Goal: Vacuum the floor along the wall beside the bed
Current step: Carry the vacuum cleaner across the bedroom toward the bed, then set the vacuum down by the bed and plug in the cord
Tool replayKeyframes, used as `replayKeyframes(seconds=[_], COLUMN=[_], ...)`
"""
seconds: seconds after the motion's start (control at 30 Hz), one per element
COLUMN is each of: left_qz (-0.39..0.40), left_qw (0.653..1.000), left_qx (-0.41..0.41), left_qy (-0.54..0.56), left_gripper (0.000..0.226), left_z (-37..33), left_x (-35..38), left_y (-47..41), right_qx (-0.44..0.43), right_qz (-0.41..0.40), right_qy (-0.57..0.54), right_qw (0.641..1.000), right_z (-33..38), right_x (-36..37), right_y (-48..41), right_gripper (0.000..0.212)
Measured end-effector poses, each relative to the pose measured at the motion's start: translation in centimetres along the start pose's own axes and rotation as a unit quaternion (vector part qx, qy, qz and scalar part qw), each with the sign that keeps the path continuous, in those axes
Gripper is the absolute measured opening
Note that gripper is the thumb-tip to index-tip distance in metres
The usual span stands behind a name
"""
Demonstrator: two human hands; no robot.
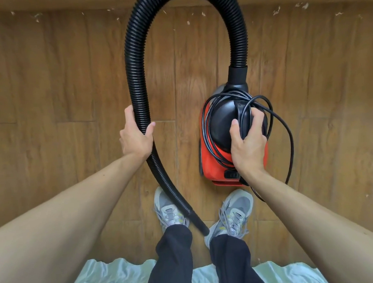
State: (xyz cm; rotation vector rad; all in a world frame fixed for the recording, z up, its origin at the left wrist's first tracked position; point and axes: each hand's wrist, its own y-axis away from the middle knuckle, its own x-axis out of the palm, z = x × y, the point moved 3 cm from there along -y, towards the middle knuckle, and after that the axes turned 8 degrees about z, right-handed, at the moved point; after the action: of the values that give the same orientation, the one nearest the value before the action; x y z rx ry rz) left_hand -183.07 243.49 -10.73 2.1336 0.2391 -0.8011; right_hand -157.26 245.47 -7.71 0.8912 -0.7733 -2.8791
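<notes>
both hands busy here: left hand wrapped round the black hose, right hand closed on the handle of the red vacuum, which sits on the wood floor just ahead of the shoes, cord looped loosely over it, white scraps along the far edge

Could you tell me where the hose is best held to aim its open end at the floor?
Grip the hose lower, near its smooth end, coming from the left as the left hand does now; the ribbed part above flexes, so a low grip steers better.
</notes>
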Motion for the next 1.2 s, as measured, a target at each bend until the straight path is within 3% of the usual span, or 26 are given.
replayKeyframes(seconds=[0.27,0.37,0.47,0.63,0.8,1.2], left_qz=[-0.004,0.016,0.023,0.049,0.066,-0.050], left_qw=[0.997,0.995,0.993,0.993,0.981,0.904], left_qx=[-0.068,-0.099,-0.113,-0.016,0.083,0.256], left_qy=[0.021,-0.005,-0.027,-0.105,-0.163,-0.338], left_gripper=[0.044,0.055,0.063,0.093,0.105,0.111], left_z=[-1.7,-3.7,-6.7,-14.1,-24.6,-50.7], left_x=[-1.5,-2.8,-4.7,-9.3,-15.9,-37.1], left_y=[1.0,2.1,3.0,5.4,9.8,26.5], right_qx=[0.061,0.095,0.121,0.094,0.032,-0.103], right_qz=[0.066,0.112,0.160,0.176,0.114,-0.032], right_qy=[0.058,0.150,0.260,0.335,0.390,0.410], right_qw=[0.994,0.978,0.945,0.921,0.913,0.906], right_z=[1.0,2.0,3.5,9.9,19.8,48.3], right_x=[-0.6,-2.3,-4.7,-10.1,-18.2,-42.4], right_y=[0.8,1.1,1.0,0.7,0.9,6.1], right_gripper=[0.060,0.065,0.056,0.053,0.073,0.087])
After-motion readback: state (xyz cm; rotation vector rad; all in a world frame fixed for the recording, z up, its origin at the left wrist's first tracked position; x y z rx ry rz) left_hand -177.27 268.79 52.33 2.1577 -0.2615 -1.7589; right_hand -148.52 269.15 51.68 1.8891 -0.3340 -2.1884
